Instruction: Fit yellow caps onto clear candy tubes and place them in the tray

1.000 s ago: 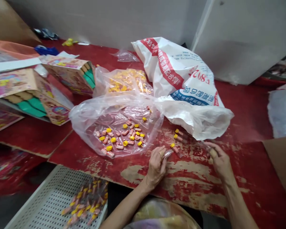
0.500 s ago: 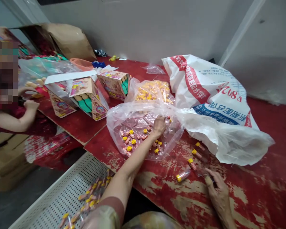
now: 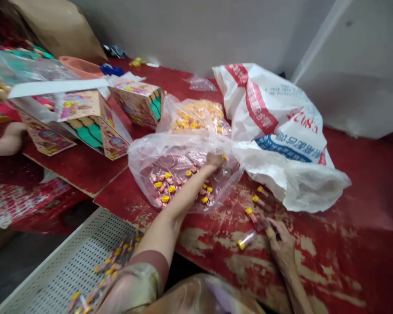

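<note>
The yellow-capped tube (image 3: 248,239) lies on the red tabletop (image 3: 340,257), near the right hand (image 3: 281,244). It is probably light, stiff and slippery; grasp at the cap (image 3: 241,244). Body: clear, glossy. Right fingers curl, contents indeterminate. The left hand (image 3: 215,160) reaches inside the clear plastic bag (image 3: 140,155); grip indeterminate.

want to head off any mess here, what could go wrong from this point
The left hand is inside the open clear bag; if it catches the loose film, the bag might shift and spill some of the small yellow and pink pieces. A yellow-capped tube lies on its side near the right hand and could roll if nudged, perhaps off the red table.
</note>
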The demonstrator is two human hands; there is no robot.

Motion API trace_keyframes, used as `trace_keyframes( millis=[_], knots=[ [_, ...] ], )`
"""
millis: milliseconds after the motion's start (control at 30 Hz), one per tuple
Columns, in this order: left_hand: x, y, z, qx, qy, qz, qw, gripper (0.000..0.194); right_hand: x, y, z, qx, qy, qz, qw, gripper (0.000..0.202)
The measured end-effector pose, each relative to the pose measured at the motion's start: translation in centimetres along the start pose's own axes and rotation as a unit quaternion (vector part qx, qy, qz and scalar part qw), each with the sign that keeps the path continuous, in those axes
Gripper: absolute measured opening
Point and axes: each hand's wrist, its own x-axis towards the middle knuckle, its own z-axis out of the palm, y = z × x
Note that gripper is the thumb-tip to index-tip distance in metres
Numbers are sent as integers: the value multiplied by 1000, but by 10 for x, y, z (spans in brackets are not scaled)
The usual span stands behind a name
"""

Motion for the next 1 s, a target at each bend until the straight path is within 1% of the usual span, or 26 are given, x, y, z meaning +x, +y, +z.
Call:
trace_keyframes(
  millis=[67, 133, 167, 200, 233, 267, 300, 333, 367, 433, 500, 533, 600, 667, 733, 767, 833, 933, 1000],
  knots=[
    [-9, -8, -3, 1, 11, -18, 1000, 14, 1, -2, -3, 17, 7, 20, 1000, 28],
    [-28, -14, -8, -28, 48, -15, 998, 22, 2, -3, -4, 36, 20, 36, 998, 28],
    [-43, -15, -10, -76, 73, -5, 994, 26, 2, -3, -4, 45, 25, 46, 998, 29],
    [-61, -13, -13, -175, 100, 7, 979, 29, 2, -3, -4, 53, 27, 56, 997, 29],
    [-81, -8, -14, -291, 108, 12, 950, 31, 1, -3, -4, 58, 28, 66, 996, 29],
    [-102, -2, -13, -393, 82, 10, 916, 30, 0, -4, -4, 62, 27, 72, 995, 29],
    [-124, 6, -9, -468, 53, -3, 882, 29, -1, -5, -5, 65, 27, 75, 995, 29],
    [-145, 15, -2, -521, 25, -18, 853, 29, -2, -6, -6, 66, 27, 74, 995, 29],
    [-163, 24, 8, -563, -9, -33, 826, 30, -4, -7, -7, 67, 28, 69, 995, 29],
    [-191, 41, 31, -614, -49, -64, 785, 30, -5, -11, -11, 67, 25, 55, 996, 29],
    [-208, 52, 54, -637, -55, -83, 764, 30, -5, -17, -16, 61, 9, 35, 997, 30],
    [-213, 56, 63, -641, -54, -85, 761, 29, -5, -20, -18, 50, -2, 20, 999, 30],
    [-222, 59, 74, -635, -48, -82, 767, 26, -4, -27, -20, 19, -17, -18, 1000, 29],
    [-229, 60, 76, -603, -50, -58, 794, 19, -4, -35, -21, -6, -17, -44, 999, 28],
    [-238, 62, 72, -552, -47, -15, 832, 18, -5, -43, -19, -9, -23, -52, 998, 29],
    [-243, 62, 69, -528, -48, 8, 848, 21, -7, -47, -18, -6, -28, -51, 998, 30],
    [-250, 65, 66, -496, -58, 42, 865, 26, -11, -53, -16, -5, -34, -45, 998, 30],
    [-257, 68, 68, -473, -91, 61, 874, 33, -15, -54, -18, -16, -16, -15, 1000, 30],
    [-260, 71, 74, -456, -120, 82, 878, 36, -14, -46, -27, 5, -34, 25, 999, 30]
  ],
)
